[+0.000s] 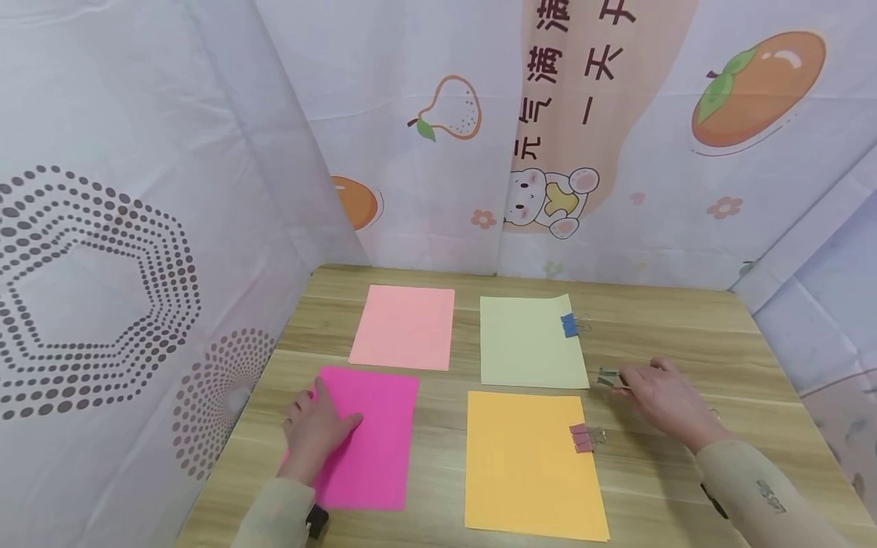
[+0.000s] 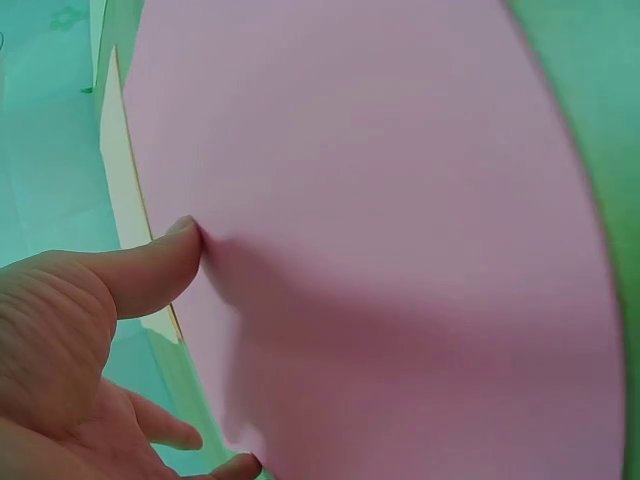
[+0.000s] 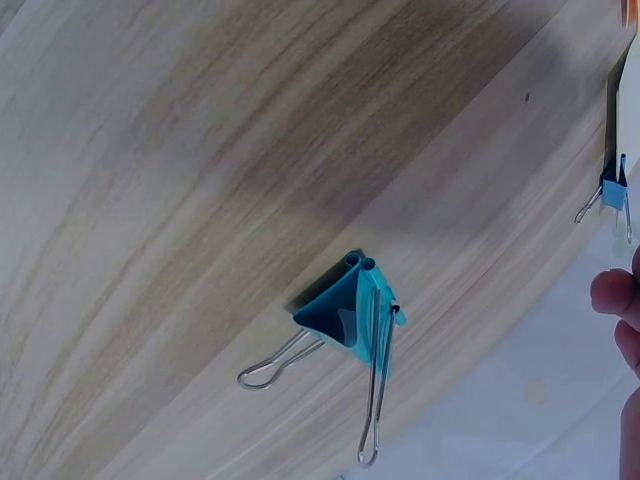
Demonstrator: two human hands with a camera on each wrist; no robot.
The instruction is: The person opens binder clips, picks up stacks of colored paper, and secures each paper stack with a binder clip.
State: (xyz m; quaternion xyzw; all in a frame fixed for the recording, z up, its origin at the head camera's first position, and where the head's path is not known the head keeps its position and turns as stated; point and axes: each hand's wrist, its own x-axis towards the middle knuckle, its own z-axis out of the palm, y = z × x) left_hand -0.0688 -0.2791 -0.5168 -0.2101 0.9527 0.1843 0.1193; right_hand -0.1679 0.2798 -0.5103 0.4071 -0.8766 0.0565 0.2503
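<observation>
My left hand [image 1: 311, 426] rests on a magenta paper stack [image 1: 373, 457]; its thumb [image 2: 165, 265] presses down and the other fingers spread toward the left edge. At the right, my right hand [image 1: 664, 399] pinches a dark teal binder clip [image 1: 607, 377] by its handles, close beside the lower right corner of a pale yellow paper stack [image 1: 527, 346]. A blue binder clip [image 1: 570, 325] grips that stack's right edge. Another teal binder clip [image 3: 345, 315] lies on the wood in the right wrist view, where only fingertips [image 3: 615, 300] show and the held clip is out of frame.
An orange-yellow paper stack [image 1: 527, 472] with a pink binder clip [image 1: 585, 438] on its right edge lies nearest me. Farther back at the left is a light pink paper stack [image 1: 404, 327]. Printed curtains [image 1: 438, 183] hang behind the wooden table [image 1: 651, 312] and along its sides.
</observation>
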